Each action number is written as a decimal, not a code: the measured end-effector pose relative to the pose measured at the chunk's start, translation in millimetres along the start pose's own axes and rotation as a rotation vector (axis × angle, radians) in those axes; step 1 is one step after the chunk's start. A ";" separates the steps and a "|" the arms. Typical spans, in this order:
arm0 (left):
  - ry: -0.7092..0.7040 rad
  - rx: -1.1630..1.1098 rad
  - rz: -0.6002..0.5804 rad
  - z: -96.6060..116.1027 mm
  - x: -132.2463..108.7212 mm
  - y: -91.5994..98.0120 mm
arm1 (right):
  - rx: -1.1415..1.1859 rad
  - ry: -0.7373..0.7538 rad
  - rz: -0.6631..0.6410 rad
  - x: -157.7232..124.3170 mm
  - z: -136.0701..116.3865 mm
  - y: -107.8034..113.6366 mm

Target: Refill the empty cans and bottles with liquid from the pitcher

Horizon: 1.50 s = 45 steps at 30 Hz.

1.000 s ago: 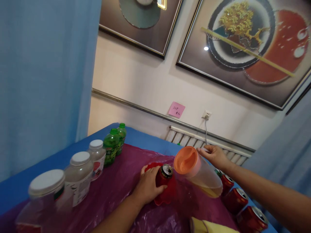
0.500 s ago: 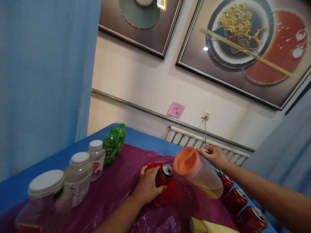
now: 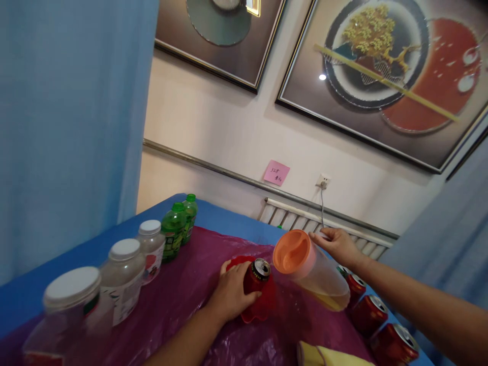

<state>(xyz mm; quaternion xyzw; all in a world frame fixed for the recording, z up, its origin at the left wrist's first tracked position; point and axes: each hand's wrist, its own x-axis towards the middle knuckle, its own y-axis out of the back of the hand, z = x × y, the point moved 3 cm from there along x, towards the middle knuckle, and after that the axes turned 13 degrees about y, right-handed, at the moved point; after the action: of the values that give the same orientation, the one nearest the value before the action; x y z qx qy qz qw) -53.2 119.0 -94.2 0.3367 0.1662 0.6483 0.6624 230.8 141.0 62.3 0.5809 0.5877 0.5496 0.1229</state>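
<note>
My left hand (image 3: pixel 233 292) is wrapped around a red drink can (image 3: pixel 256 279) with a dark rim and an opened top. The can stands in a red scalloped dish (image 3: pixel 269 302) on purple plastic sheeting. To the right, my right hand (image 3: pixel 337 246) grips the handle of a clear plastic pitcher (image 3: pixel 324 282) with an orange lid. The pitcher is tilted so its lid points left toward the can, the two close but apart. Some yellowish liquid lies low in the pitcher; no stream from it can be made out.
Several white-lidded jars (image 3: pixel 124 277) and two green bottles (image 3: pixel 174 231) line the left side. On the right stand several red cans (image 3: pixel 369 312). A yellow cloth (image 3: pixel 331 356) lies at the front, over the purple sheeting (image 3: pixel 175 315). Behind the blue table covering (image 3: pixel 224 216) is a radiator (image 3: pixel 292 219).
Almost nothing differs. Both hands, the can and the tilted pitcher hold the same positions.
</note>
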 end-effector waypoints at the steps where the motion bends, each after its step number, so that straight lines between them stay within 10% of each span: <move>1: 0.001 0.000 -0.001 -0.1 0.1 0.0 | 0.004 0.001 -0.003 0.0 0.3 0.2; 45: -0.010 0.019 -0.007 -1.8 -0.4 -2.6 | -0.016 -0.015 0.002 -1.6 0.1 1.5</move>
<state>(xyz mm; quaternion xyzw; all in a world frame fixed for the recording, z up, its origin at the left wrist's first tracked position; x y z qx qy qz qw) -52.5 119.2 -97.3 0.3457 0.1701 0.6425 0.6624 232.2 139.3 62.6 0.5847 0.5819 0.5498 0.1313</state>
